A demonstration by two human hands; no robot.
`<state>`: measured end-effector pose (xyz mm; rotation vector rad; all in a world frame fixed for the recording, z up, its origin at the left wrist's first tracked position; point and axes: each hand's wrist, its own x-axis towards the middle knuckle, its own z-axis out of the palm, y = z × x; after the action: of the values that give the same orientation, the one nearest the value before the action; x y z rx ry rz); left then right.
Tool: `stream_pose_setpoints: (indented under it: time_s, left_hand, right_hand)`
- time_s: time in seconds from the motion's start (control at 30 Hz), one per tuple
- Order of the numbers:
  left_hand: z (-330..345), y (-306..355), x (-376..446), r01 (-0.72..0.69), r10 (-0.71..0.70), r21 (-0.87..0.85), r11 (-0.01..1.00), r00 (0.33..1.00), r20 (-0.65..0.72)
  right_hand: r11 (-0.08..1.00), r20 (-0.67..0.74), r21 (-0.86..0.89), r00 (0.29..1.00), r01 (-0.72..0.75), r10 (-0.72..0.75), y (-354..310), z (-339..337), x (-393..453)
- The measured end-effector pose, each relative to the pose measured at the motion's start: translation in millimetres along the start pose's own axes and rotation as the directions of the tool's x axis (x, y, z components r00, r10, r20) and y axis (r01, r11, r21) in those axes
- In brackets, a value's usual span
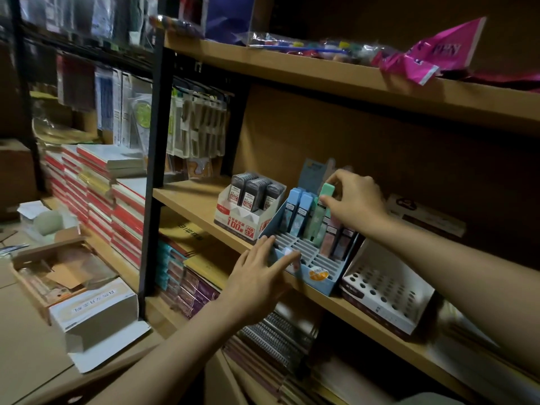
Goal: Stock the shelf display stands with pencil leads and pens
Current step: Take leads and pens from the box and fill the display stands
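A blue display stand with a grid of slots sits on the middle wooden shelf. Blue, green and pink pencil lead cases stand in its back rows. My right hand pinches the top of a green lead case standing in the stand. My left hand rests with straight fingers on the stand's front left edge. A white and red box of dark lead cases stands to the left. A white stand with round holes sits empty to the right.
Stacks of notebooks fill the left. Open cardboard boxes lie on the floor at lower left. Spiral notebooks sit on the shelf below. A pink packet and bagged items lie on the top shelf.
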<state>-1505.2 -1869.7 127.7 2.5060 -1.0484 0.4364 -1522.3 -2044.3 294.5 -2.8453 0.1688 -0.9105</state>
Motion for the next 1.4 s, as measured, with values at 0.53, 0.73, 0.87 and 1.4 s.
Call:
stream_pose_setpoints:
  time_s: [0.53,0.73,0.87,1.4]
  left_hand:
    - [4.1,-4.9,3.0,-0.024,0.024,-0.041,0.999,1.000,-0.012]
    - [3.2,-3.5,2.4,-0.019,0.020,-0.035,0.999,0.999,0.030]
    - [-8.0,0.1,-3.6,-0.016,0.022,-0.108,0.994,0.999,0.050]
    - [41.3,-21.5,-212.0,0.679,-0.446,-0.127,0.723,0.600,0.664]
  right_hand:
    - [0.978,0.007,-0.189,0.996,-0.088,0.091,0.8,42.5,4.3]
    - [0.963,0.002,-0.265,0.999,-0.044,0.046,-1.1,39.5,2.3]
    - [0.989,-0.071,-0.144,0.997,0.008,-0.019,-6.0,27.9,-8.0]
    - [0.885,0.660,0.443,0.614,0.147,-0.432,-54.3,157.1,-254.3]
